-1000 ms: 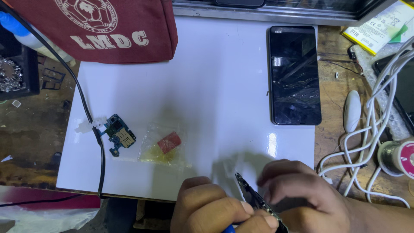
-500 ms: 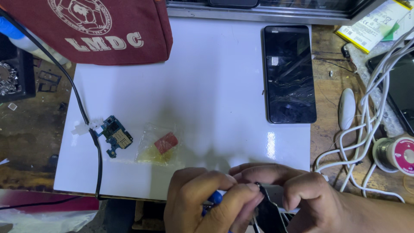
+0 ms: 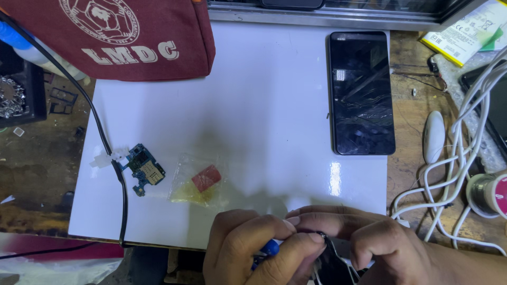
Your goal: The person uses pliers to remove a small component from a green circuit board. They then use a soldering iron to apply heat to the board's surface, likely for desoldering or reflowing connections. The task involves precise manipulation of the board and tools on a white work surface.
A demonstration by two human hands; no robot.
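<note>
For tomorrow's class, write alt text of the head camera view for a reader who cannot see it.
Two bare hands, left hand and right hand, pinch a small dark part together at the near edge of a white board. On the board lie a cracked black phone, a small circuit board and a clear bag.

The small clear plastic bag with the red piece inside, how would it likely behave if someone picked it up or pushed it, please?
The small clear plastic bag looks thin and crinkled, so it would probably flop and weigh little. Lying flat on the glossy white board, it would likely slide rather than roll. The red piece might shift inside.
</note>
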